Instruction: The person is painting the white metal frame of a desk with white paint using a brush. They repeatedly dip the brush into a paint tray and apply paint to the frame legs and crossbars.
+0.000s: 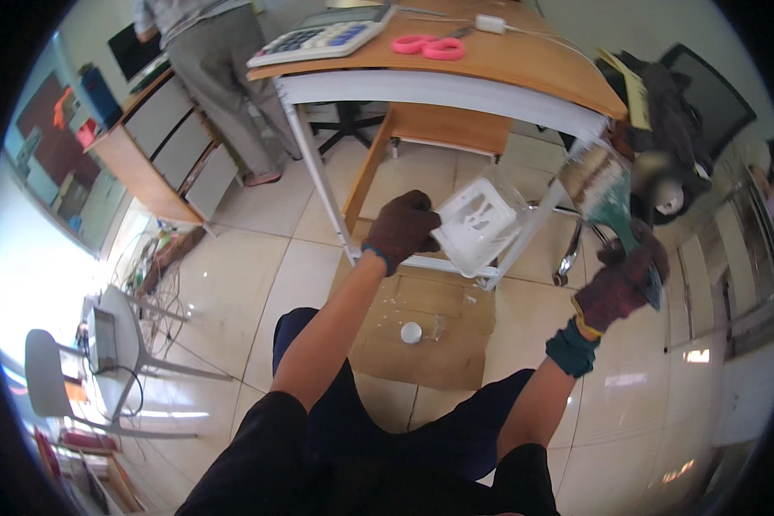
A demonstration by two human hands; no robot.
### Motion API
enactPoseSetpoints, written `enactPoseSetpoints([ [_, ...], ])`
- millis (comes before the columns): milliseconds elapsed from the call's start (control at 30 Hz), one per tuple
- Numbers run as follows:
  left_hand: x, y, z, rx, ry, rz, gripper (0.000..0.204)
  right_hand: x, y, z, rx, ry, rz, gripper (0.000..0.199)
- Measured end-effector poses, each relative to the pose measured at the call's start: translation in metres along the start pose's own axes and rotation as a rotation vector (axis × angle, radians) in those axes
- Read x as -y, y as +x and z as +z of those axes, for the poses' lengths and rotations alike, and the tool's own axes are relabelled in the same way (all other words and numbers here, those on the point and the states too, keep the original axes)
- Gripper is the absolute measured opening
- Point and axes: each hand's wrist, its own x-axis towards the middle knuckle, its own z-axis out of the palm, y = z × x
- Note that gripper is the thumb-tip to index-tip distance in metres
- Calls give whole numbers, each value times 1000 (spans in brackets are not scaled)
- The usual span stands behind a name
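Note:
My left hand [402,230], in a dark brownish glove, grips the edge of a clear plastic tub [480,225] smeared with white paint inside, tilted so that its inside shows. In my right hand [623,279], gloved in dark red with a green cuff, is a wide paintbrush [595,185], green near the handle, its bristles pointing up and whitish. The bristles are at the right front corner of a wooden desk [525,76], close to its white metal frame [439,93]; whether they touch it I cannot tell.
Brown cardboard [430,365] with white specks lies below, bearing a small round white lid or cup [411,332]. On the desktop are a calculator [322,34], pink-handled scissors [427,46] and a white charger [490,23]. A grey chair [129,335] stands left; a person [219,73] stands behind.

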Motion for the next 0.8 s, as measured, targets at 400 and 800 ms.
enactPoseSetpoints([
  [400, 9, 5, -14, 35, 174, 131, 28, -8, -8, 29, -17, -319, -220, 30],
  [800, 55, -9, -55, -23, 299, 133, 31, 40, -93, 36, 68, 234, 234, 26],
])
